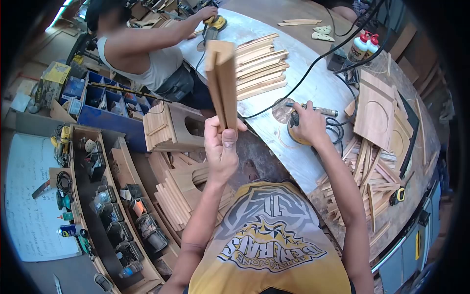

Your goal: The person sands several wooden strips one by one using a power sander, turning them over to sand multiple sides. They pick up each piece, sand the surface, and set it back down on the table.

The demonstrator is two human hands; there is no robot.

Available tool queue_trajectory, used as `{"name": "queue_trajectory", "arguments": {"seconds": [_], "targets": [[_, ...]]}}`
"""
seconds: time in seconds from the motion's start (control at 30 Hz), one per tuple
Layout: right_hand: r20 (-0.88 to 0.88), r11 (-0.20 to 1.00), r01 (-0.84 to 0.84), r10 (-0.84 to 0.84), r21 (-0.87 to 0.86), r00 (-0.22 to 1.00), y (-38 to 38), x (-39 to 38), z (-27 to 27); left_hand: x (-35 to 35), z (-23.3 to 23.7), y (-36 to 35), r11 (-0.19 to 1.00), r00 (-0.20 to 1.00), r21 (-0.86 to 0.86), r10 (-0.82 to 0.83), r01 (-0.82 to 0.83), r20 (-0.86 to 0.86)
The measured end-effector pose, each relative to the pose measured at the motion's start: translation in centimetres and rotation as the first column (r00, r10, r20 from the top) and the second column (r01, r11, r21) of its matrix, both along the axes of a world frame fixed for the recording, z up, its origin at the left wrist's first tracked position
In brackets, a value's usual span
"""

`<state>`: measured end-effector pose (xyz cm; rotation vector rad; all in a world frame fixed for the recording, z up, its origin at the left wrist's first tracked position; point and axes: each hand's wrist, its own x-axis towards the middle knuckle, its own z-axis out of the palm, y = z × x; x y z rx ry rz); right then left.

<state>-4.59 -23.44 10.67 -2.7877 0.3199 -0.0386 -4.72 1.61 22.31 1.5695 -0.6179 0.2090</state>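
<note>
Upright in front of me stands a grooved wooden piece [223,83], its lower end held in my left hand [223,149] between thumb and fingers. On the right, my right hand [307,122] is wrapped over a dark-topped tool with a yellowish round base [297,137], resting on the pale table sheet [274,152]. A marker-like stick [325,111] lies just beyond that hand. Thin wooden strips [262,66] are piled on the sheet behind the wooden piece.
A co-worker [147,54] at upper left holds a yellow sander [215,22]. Black cables cross the table. Right: wood panels [374,110], loose strips [367,171], glue bottles [360,46], a tape measure [397,196]. Left: shelves with bins [107,196], a blue organizer [105,105], a whiteboard [36,196].
</note>
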Motion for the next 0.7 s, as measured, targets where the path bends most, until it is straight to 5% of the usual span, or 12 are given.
{"name": "queue_trajectory", "arguments": {"seconds": [0.23, 0.7], "targets": [[0.005, 1.000, 0.028, -0.028, 0.009, 1.000, 0.3, -0.1, 0.1, 1.9, 1.2, -1.6, 0.964, 0.984, -0.195, -0.180, 0.179, 0.010], [0.073, 0.981, 0.192, -0.190, -0.010, 0.979, -0.9, -1.0, -0.9, 5.9, 2.3, -3.9, 0.953, 0.911, -0.095, -0.304, 0.289, -0.279]]}}
